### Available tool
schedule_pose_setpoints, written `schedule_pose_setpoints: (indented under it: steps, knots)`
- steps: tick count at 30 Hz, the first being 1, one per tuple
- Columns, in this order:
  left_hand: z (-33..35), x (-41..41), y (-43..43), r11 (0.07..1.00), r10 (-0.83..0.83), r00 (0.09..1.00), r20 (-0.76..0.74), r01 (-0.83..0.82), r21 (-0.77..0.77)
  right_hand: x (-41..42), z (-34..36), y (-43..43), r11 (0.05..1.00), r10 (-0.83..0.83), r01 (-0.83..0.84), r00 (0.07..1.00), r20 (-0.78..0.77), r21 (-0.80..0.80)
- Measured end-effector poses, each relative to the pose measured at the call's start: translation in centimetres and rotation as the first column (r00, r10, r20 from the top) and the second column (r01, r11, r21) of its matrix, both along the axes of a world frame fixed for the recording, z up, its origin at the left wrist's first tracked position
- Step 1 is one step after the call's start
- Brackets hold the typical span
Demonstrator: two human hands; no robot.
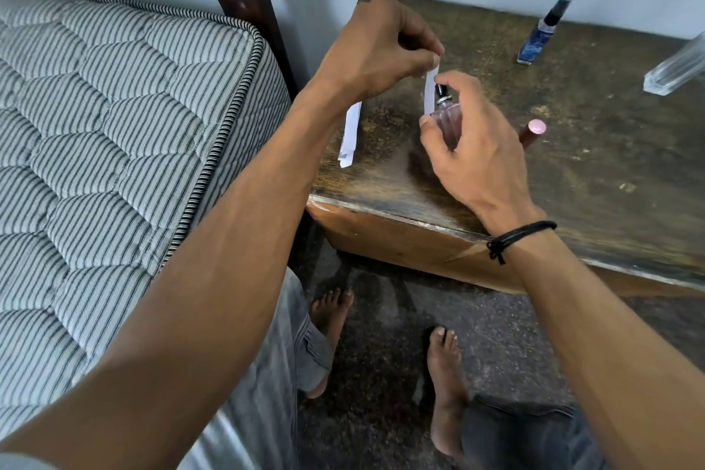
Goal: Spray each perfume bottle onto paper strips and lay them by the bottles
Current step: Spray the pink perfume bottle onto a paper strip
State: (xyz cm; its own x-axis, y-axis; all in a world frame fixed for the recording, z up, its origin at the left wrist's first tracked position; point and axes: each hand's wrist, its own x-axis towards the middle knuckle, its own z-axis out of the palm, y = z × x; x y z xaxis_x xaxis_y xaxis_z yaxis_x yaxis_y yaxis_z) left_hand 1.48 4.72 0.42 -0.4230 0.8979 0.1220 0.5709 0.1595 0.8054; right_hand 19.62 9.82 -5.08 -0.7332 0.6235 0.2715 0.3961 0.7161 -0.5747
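- Paper strip point(431, 90) hangs beside the nozzle, top pinched by left hand point(375, 46); flimsy, best held there.
- Pink bottle point(447, 122), likely smooth glass, gripped round its body by right hand point(471, 143) above table point(572, 164).
- Spare strips point(349, 133) lie left.

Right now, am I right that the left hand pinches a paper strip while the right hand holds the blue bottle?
Not quite: in the head view the right hand holds the pink bottle; the blue bottle stands apart. The left hand does pinch the paper strip.
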Motion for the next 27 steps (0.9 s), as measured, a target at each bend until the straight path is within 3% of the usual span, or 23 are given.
schedule_pose_setpoints:
  steps: [11, 27]
  knots:
    - [-0.13, 0.01, 0.24, 1.000, -0.005, 0.985, 0.174, 0.007, -0.009, -0.04, -0.11, -0.03, 0.999, -0.032, 0.033, 0.999, -0.029, 0.022]
    - [0.09, 0.08, 0.10, 0.999, -0.033, 0.980, 0.199, 0.036, -0.011, -0.02, -0.30, -0.04, 0.998, -0.034, 0.036, 0.999, -0.033, 0.057]
